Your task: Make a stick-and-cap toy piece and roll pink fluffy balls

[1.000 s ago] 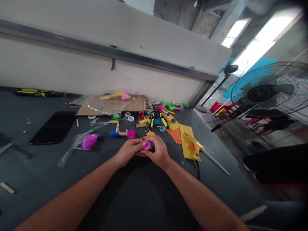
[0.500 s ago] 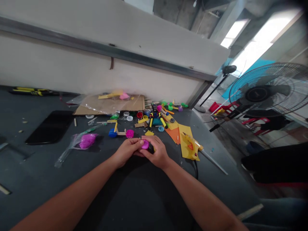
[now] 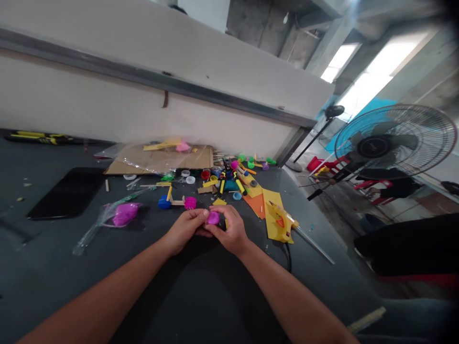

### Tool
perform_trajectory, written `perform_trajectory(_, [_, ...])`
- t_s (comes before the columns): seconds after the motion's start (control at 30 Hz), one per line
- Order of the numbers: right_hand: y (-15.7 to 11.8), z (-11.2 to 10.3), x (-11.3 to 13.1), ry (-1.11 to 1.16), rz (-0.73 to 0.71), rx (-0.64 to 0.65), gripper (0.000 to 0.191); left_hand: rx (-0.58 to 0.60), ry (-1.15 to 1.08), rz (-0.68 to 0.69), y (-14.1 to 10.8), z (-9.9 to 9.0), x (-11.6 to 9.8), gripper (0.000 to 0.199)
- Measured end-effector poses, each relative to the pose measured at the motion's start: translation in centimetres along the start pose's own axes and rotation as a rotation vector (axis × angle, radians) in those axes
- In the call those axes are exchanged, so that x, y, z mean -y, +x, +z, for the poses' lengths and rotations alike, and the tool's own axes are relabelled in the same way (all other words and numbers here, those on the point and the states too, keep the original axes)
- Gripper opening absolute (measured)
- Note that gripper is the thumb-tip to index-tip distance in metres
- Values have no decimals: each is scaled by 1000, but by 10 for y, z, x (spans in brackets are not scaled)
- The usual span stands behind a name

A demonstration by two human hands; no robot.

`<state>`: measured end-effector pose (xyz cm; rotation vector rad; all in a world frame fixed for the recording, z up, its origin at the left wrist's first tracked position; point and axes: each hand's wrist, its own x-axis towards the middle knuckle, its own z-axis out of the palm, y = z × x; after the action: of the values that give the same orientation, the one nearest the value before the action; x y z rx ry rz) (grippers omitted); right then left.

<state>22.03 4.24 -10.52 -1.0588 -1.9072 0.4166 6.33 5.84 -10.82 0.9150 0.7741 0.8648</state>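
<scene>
At the far left of the dark table (image 3: 161,296), a black and yellow tool (image 3: 43,137) lies near the wall, and a black phone (image 3: 68,192) lies flat in front of it. To the right of the phone there is a clear plastic bag (image 3: 125,214) with bright purple material inside. Behind this bag, a piece of cardboard (image 3: 161,162) is partly covered by clear plastic. Next come a blue wheel (image 3: 164,202) and a pink wheel (image 3: 190,203), joined by a wooden stick. Just in front of them, the left hand (image 3: 184,230) has its thumb and fingers closed on the left side of a round purple piece (image 3: 213,218). The right hand (image 3: 231,229) holds the same piece from the right, its fingers curved and open only as wide as the piece. The piece is between the two hands, above the table. Behind the right hand are pliers (image 3: 233,184) and a blue cap (image 3: 237,196). Farther right, a yellow glue gun (image 3: 285,224) rests on a yellow sheet (image 3: 271,224). A large fan (image 3: 373,146) stands beyond the table.
</scene>
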Motion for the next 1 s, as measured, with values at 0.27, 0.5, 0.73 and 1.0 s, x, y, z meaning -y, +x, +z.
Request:
perform_trajectory(0.27, [1,1,-3,7,17,6,42,-3,-9,-33,1,-1,0,22])
perform_trajectory(0.5, [2,1,-2,-19,-17,-12,29,-14,-48,-19,0,-1,0,28])
perform_trajectory(0.73, [1,1,1,-6,-18,22,40,-27,0,-10,1,-2,-1,24])
perform_trajectory(1.0, [2,1,-1,-9,-18,-18,29,-5,-74,-13,1,-2,0,24])
